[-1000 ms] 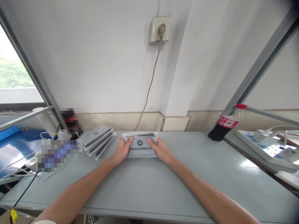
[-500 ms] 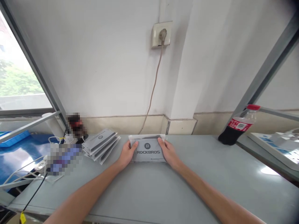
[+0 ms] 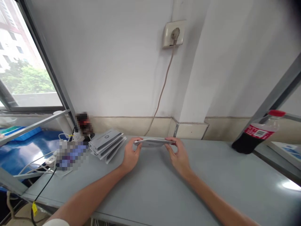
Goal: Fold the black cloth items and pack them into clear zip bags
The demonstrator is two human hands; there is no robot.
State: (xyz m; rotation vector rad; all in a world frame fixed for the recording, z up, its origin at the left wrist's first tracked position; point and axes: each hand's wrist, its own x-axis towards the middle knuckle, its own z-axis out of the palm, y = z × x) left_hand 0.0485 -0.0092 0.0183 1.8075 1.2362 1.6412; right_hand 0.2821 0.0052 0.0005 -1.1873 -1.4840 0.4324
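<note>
Both hands are out over the far middle of the grey desk (image 3: 211,188), sharing one thing between them: a flat grey printed pouch (image 3: 154,142), lifted clear of the surface and seen almost edge-on, so its face is hidden from here. The left hand (image 3: 131,154) pinches the pouch's left end, thumb on top and fingers curled under it. The right hand (image 3: 178,153) grips the right end the same way, fingertips closed on the edge. The pouch lies level, stretched between the two grips, just in front of the cream skirting at the foot of the white wall.

Just to the left of the left hand sits a fanned stack of matching grey pouches (image 3: 107,143), flat on the desk and not touched by either hand. Further left are white cables (image 3: 35,163) and a blurred patch by the window frame.

On the wall above the pouch a beige socket (image 3: 173,33) carries a plug, and its pale cord (image 3: 162,91) hangs down to the skirting behind the desk. Well off to the right, near a slanting grey metal bar, a clear plastic cola bottle with a red cap and red label (image 3: 256,135) appears tilted in this wide view, with dark drink in its lower part.
</note>
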